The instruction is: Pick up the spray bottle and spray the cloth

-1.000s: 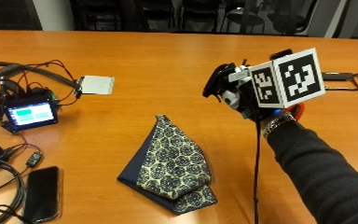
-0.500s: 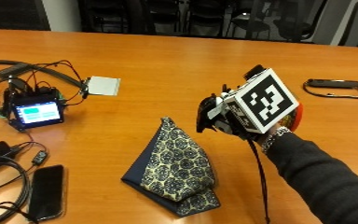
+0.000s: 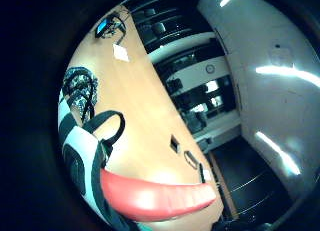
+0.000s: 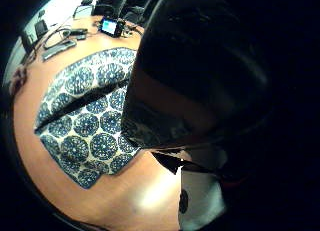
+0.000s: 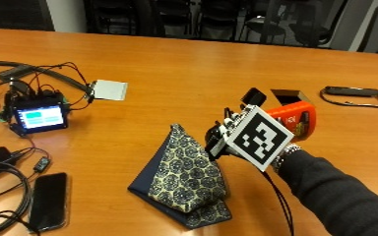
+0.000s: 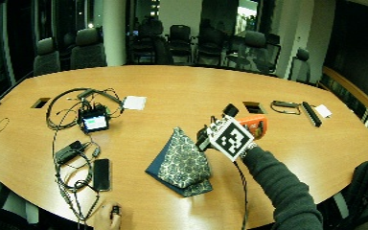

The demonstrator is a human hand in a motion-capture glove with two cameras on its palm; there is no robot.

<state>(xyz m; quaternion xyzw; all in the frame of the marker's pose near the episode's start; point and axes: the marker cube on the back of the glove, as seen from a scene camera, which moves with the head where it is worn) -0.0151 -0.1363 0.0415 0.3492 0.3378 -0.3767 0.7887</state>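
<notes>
Far to the left of the gloved hand, a small screen device (image 5: 40, 117) sits among black cables (image 5: 28, 78), with a dark phone (image 5: 47, 200) lying flat nearer the table edge and a white card (image 5: 108, 89) beyond the cables. Closer in, just left of the hand, the patterned cloth (image 5: 186, 169) stands bunched in a tent shape on a dark blue underside, resting on the wooden table (image 5: 176, 69). The right hand (image 5: 232, 140) hovers beside the cloth's peak, its fingers curled round the orange spray bottle (image 5: 295, 119), whose body sticks out to the hand's right. The thumb-side palm view shows the cloth (image 4: 85, 126) spread close under the palm. To the hand's far right lie a table cutout (image 5: 287, 94) and a dark cord (image 5: 349, 93).
</notes>
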